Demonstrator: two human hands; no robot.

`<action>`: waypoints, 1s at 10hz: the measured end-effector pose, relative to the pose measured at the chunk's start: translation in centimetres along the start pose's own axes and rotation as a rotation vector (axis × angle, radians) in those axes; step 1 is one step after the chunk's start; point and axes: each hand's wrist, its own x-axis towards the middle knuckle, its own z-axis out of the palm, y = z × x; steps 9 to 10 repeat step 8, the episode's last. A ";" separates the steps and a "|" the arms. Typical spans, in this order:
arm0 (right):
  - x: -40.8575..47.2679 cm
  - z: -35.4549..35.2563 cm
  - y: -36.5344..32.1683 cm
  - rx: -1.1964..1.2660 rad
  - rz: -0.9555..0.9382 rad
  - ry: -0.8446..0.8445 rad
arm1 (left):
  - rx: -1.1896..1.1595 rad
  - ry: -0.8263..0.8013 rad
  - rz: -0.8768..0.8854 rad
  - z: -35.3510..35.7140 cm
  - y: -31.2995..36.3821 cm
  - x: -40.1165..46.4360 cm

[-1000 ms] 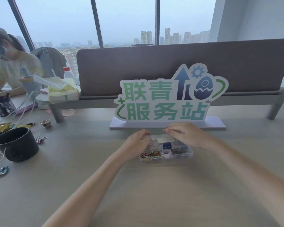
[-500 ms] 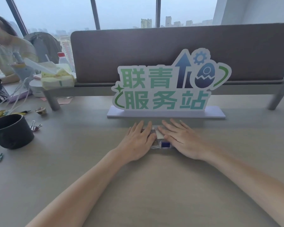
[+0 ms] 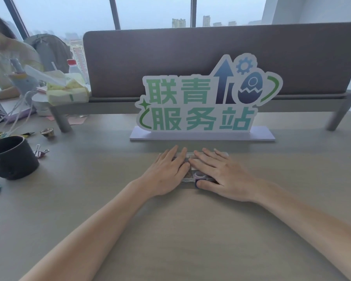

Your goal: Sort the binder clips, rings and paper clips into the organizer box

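both hands lie flat, fingers straight, on the clear organizer box (image 3: 193,175) on the counter (image 3: 190,230) before the green sign (image 3: 201,106): left hand (image 3: 166,175) and right hand (image 3: 221,175) each with a released grip, pressing its lid.

a standing sign (image 3: 207,102) with green characters faces me on the desk (image 3: 170,230), backed by a grey divider panel (image 3: 190,57). at my left sits a black cup (image 3: 10,157), a small metal cap (image 3: 47,132) beyond it, then tissues (image 3: 66,91) and a bottle (image 3: 73,66). another person (image 3: 2,49) sits far left.
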 end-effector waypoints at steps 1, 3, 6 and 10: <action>0.1 0.3 0.1 -0.036 -0.009 0.024 | -0.008 0.003 -0.007 -0.3 0.3 -0.3; 0.0 0.2 -0.1 0.010 0.015 0.036 | -0.033 0.002 -0.024 -0.5 0.7 -0.7; 0.0 -1.4 -0.7 0.112 0.052 -0.075 | -0.110 0.044 -0.069 -0.7 1.3 -1.5; 0.0 -6.2 -2.7 0.196 0.052 -0.096 | -0.356 0.160 -0.084 -3.0 1.8 -1.6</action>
